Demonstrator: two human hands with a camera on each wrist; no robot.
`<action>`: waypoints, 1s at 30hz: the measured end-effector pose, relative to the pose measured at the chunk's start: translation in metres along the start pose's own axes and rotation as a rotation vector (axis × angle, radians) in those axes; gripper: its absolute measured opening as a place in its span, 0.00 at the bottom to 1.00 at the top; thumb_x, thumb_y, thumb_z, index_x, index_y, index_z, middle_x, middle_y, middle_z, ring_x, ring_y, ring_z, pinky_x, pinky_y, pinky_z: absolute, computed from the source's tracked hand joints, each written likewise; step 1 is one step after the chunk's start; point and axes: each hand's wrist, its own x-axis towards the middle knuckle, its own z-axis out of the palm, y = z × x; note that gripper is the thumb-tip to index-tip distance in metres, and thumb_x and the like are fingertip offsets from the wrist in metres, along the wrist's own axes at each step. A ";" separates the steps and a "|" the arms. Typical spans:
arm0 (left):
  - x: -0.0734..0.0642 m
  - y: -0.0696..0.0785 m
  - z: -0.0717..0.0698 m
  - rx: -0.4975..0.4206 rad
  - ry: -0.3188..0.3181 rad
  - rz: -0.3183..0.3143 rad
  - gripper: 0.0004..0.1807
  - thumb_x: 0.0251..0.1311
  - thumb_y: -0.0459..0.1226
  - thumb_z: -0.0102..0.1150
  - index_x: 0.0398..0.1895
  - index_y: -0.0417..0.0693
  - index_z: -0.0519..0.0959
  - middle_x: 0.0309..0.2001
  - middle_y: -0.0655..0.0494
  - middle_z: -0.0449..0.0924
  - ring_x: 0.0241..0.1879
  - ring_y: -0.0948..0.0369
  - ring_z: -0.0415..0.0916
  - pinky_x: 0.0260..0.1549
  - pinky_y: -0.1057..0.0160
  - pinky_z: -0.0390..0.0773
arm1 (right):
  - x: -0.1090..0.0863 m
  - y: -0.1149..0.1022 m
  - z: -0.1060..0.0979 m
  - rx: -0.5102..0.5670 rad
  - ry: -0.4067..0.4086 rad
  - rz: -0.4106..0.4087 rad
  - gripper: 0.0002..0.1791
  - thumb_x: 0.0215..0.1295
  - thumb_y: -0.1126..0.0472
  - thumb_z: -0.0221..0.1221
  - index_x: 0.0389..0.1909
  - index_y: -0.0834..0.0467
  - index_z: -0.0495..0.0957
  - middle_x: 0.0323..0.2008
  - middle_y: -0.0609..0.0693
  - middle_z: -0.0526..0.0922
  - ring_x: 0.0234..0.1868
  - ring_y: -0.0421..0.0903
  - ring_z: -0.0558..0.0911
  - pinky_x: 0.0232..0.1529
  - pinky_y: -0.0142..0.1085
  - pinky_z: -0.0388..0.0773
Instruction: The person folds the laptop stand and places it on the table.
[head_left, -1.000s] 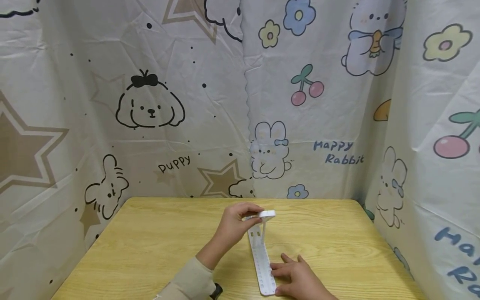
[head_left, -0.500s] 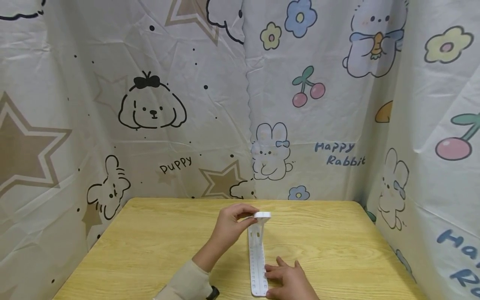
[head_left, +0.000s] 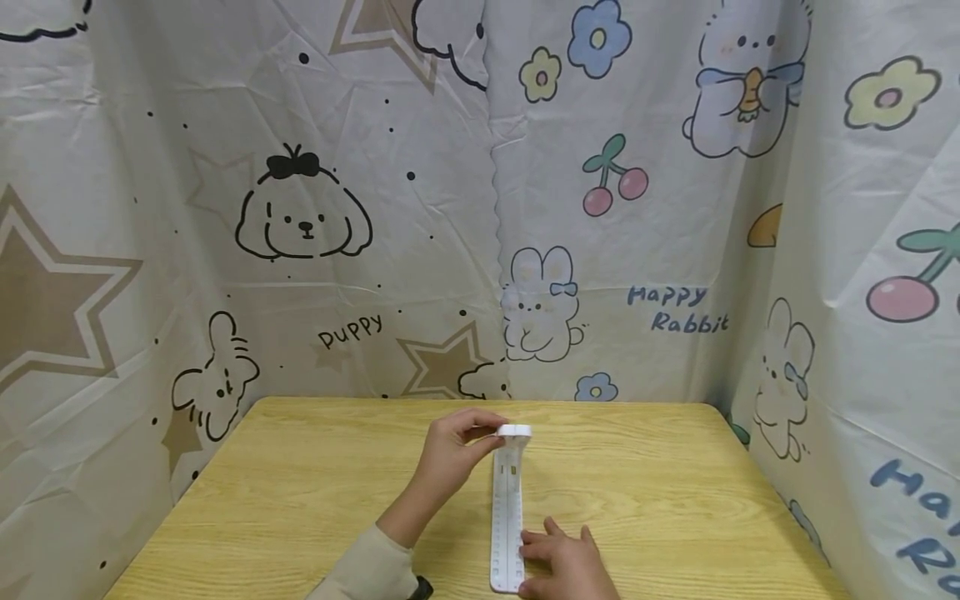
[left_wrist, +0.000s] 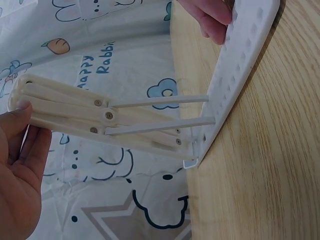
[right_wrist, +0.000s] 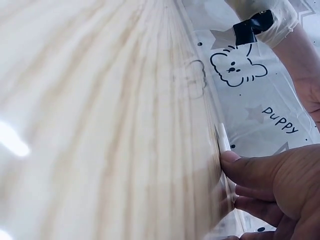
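A white folding stand [head_left: 507, 525] lies lengthwise on the table, its long base dotted with rows of notches. From its far end a hinged arm [left_wrist: 142, 132] rises at a slant, and two thin struts [left_wrist: 160, 101] link that arm to the base. My left hand [head_left: 448, 450] pinches the arm's raised end between thumb and fingers. My right hand [head_left: 568, 567] rests at the near right side of the base, fingers spread. Its thumb [right_wrist: 245, 167] and fingertips touch the base's edge.
The wood-grain table [head_left: 300, 483] has printed curtains [head_left: 420, 208] standing behind it and along both sides. A black band [right_wrist: 255, 27] shows at the left sleeve's cuff.
The stand has swung into line with my view and shifted left, its near end moving most. Both hands have moved left with it, keeping their places on it.
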 end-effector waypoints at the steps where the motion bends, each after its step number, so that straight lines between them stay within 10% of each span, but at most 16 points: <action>1: 0.000 0.000 0.000 -0.003 0.004 0.002 0.11 0.58 0.27 0.71 0.44 0.44 0.88 0.46 0.58 0.87 0.47 0.59 0.85 0.49 0.64 0.86 | 0.001 0.000 0.000 0.004 -0.003 0.005 0.26 0.44 0.50 0.78 0.47 0.54 0.89 0.58 0.51 0.86 0.67 0.71 0.73 0.60 0.85 0.46; 19: -0.004 -0.015 -0.014 -0.102 -0.031 -0.135 0.12 0.57 0.29 0.73 0.45 0.45 0.87 0.47 0.50 0.86 0.48 0.48 0.85 0.47 0.65 0.86 | 0.006 0.009 -0.025 0.154 -0.132 -0.037 0.24 0.56 0.50 0.74 0.53 0.53 0.87 0.62 0.52 0.83 0.68 0.67 0.74 0.66 0.77 0.56; 23: -0.006 -0.026 -0.018 -0.022 -0.059 -0.206 0.12 0.57 0.33 0.74 0.45 0.46 0.87 0.49 0.47 0.86 0.50 0.46 0.85 0.49 0.62 0.86 | 0.016 0.018 -0.036 0.174 -0.065 -0.052 0.22 0.61 0.54 0.72 0.55 0.58 0.85 0.64 0.56 0.80 0.68 0.65 0.74 0.65 0.64 0.71; 30: -0.007 -0.053 -0.023 0.221 -0.194 -0.270 0.11 0.60 0.38 0.73 0.43 0.43 0.87 0.54 0.51 0.83 0.57 0.49 0.79 0.61 0.45 0.79 | 0.043 0.035 -0.045 0.129 0.077 -0.047 0.20 0.62 0.58 0.71 0.54 0.58 0.85 0.68 0.57 0.77 0.70 0.64 0.72 0.70 0.62 0.67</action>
